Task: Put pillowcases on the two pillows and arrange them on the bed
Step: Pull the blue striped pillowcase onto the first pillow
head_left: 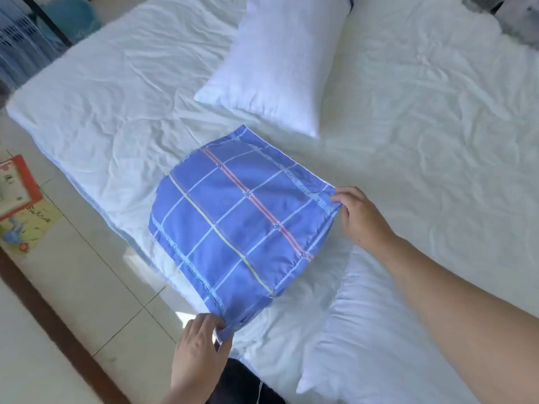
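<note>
A blue checked pillowcase (233,217) with pink and yellow stripes lies folded near the bed's near edge. My left hand (199,348) pinches its near corner, lifted off the bed edge. My right hand (357,217) grips its right corner, arm stretched across the bed. One bare white pillow (280,59) lies further up the middle of the bed. A second bare white pillow (376,339) lies close to me at the lower right, partly under my right forearm.
The bed (437,135) has a wrinkled white sheet. Tiled floor (96,293) runs along its left side, with a red-framed picture book (20,199) lying there. A teal stool (70,16) and a dark frame stand at the top left.
</note>
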